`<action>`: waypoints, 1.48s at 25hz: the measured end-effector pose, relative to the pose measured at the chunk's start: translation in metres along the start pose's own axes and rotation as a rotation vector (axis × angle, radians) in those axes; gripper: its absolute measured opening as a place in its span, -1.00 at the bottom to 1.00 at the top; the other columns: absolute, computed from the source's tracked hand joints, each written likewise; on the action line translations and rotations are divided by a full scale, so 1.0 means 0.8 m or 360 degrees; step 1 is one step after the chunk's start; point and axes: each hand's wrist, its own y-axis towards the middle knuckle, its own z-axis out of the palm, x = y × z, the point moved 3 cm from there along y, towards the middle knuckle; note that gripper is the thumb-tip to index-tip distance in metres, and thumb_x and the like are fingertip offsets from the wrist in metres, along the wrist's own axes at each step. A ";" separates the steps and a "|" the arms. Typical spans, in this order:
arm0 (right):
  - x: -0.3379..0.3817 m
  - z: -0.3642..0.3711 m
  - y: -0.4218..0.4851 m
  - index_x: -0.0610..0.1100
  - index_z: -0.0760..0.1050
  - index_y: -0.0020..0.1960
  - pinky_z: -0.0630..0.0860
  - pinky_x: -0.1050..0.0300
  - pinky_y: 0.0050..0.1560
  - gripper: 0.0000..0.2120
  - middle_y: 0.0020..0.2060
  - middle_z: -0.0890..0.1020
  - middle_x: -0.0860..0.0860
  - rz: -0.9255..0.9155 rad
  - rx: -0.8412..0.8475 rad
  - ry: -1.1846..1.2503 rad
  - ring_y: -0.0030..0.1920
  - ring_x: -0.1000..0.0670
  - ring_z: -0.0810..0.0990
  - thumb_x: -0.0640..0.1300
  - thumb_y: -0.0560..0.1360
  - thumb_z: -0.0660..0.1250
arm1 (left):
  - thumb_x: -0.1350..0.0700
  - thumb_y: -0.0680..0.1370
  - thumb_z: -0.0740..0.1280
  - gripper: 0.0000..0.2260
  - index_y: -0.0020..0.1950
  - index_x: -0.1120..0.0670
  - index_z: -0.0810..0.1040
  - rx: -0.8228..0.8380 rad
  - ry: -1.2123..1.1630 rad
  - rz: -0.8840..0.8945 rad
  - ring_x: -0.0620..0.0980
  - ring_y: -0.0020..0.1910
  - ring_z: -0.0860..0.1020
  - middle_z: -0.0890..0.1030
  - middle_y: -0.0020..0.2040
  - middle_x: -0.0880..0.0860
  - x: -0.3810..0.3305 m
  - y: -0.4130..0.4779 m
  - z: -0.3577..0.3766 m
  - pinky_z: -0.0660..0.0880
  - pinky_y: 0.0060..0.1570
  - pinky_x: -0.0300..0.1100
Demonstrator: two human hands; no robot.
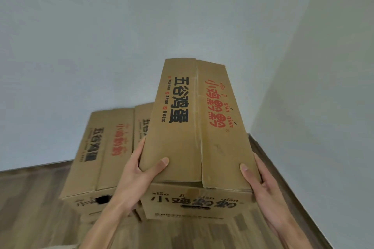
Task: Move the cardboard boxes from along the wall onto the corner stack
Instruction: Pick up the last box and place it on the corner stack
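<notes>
I hold a brown cardboard box with black and red Chinese print, its long axis pointing away from me toward the room corner. My left hand grips its near left side with the thumb on top. My right hand clasps its near right side the same way. The box is raised above the corner stack. Below and left of it lies a matching box, and a second one shows partly behind the held box. What lies under the held box is hidden.
Pale walls meet in a corner on the right, with a dark baseboard along the right wall. Wood-pattern floor shows to the left and below the boxes.
</notes>
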 end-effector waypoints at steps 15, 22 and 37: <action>0.002 0.292 0.224 0.20 0.43 0.62 0.73 0.21 0.06 -0.48 0.23 0.77 0.27 0.0079 0.0469 -0.0174 0.19 0.15 0.79 0.01 0.68 0.40 | -0.32 0.30 0.68 -0.06 0.63 -0.36 0.36 -0.0537 -0.0041 -0.0057 0.01 0.26 0.73 0.63 0.44 -0.12 0.007 0.150 -0.243 0.67 0.25 0.16; -0.035 0.341 0.317 0.18 0.29 0.72 0.72 0.00 0.28 -0.15 0.44 0.66 0.12 0.0216 0.0573 -0.0192 0.33 0.04 0.72 0.25 0.47 0.45 | -0.25 0.32 0.69 -0.06 0.65 -0.31 0.36 -0.0597 -0.0024 -0.0165 -0.02 0.25 0.73 0.64 0.42 -0.11 0.039 0.241 -0.265 0.71 0.18 0.08; 0.010 0.378 0.298 0.18 0.27 0.74 0.34 -0.14 0.66 -0.10 0.66 0.41 0.19 0.0075 0.0369 -0.0349 0.66 0.07 0.39 0.32 0.46 0.44 | -0.34 0.42 0.58 -0.10 0.68 -0.30 0.25 -0.0497 0.0288 0.0053 -0.23 0.52 0.45 0.46 0.54 -0.32 -0.003 0.239 -0.281 0.44 0.49 -0.04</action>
